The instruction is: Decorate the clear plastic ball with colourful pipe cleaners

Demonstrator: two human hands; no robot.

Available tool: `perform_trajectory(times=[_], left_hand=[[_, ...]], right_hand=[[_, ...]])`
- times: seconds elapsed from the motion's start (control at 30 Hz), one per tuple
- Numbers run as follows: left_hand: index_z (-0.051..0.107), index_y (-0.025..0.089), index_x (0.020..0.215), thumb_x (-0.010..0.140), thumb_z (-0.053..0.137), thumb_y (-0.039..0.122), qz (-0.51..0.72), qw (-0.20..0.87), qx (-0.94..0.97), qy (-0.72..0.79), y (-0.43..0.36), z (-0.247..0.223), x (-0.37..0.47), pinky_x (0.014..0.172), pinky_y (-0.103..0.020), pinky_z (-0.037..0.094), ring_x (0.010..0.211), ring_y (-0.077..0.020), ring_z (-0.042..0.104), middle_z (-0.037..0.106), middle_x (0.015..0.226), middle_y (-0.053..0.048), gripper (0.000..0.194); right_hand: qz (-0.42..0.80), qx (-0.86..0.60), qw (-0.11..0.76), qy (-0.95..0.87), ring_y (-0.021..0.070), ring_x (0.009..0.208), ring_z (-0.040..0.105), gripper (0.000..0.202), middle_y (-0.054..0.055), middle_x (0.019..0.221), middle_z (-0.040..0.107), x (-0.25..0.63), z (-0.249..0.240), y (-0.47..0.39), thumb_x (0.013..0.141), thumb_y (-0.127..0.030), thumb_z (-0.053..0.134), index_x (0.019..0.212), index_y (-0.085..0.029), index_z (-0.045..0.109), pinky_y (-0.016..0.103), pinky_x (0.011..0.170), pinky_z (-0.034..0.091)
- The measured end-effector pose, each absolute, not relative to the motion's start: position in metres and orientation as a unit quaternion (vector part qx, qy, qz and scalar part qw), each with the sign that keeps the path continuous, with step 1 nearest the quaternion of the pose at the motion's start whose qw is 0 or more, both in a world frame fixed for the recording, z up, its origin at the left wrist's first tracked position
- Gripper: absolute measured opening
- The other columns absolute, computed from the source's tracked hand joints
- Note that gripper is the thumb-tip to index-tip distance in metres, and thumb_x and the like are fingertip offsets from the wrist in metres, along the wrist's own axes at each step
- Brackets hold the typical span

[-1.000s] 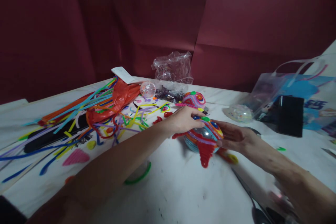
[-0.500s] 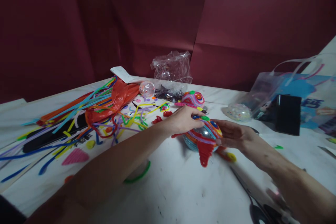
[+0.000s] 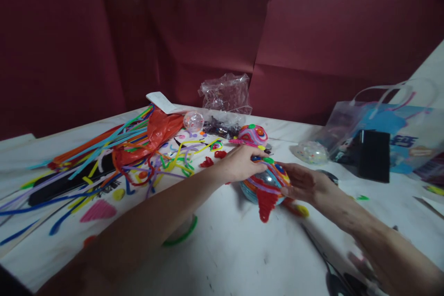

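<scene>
Between my two hands sits a clear ball covered with pipe cleaners in orange, blue, purple and red, with green and blue spots on top. A red fin-like piece points down from its near side. My left hand grips the ball's upper left, its fingertips partly hidden behind it. My right hand holds the right side, thumb in front and fingers behind. Just beyond stands a similar pink pipe-cleaner ball. Red pipe-cleaner pieces lie left of my left hand.
Pipe cleaners and a red plastic bag spread over the left side. At the back are a clear ball and a clear plastic bag. Scissors lie front right; a black box-like object stands before a blue bag.
Both hands stay on the ball, which is held in nearly the same pose. The camera view has shifted slightly, so the background sits a little lower.
</scene>
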State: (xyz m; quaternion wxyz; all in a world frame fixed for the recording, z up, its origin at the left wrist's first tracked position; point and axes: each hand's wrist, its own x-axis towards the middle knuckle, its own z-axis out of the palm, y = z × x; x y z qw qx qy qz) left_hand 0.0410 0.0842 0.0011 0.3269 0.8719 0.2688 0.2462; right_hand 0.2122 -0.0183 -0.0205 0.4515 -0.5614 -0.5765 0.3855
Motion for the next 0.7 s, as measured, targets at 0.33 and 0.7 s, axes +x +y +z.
perform_trajectory(times=[0.33,0.7], left_hand=[[0.064,0.02,0.111,0.073,0.058,0.029,0.237,0.337,0.866,0.284,0.086,-0.001,0.041,0.079,-0.026,0.049,0.092,-0.0171,0.062,0.068,0.103,-0.003,0.039],[0.065,0.019,0.109,0.072,0.059,0.027,0.25,0.335,0.857,0.3,0.078,0.0,0.044,0.086,-0.029,0.047,0.094,-0.0184,0.061,0.069,0.102,-0.006,0.038]], right_hand=[[0.348,-0.585,0.468,-0.563,0.0293,0.095,0.059,0.06,0.011,0.104,0.065,0.197,-0.015,-0.021,0.065,-0.06,0.07,0.105,-0.016,0.059,0.035,0.079,0.049],[0.327,-0.612,0.478,-0.539,0.0264,0.079,0.061,0.065,0.012,0.102,0.064,0.189,-0.019,-0.023,0.059,-0.064,0.072,0.102,-0.017,0.057,0.031,0.056,0.048]])
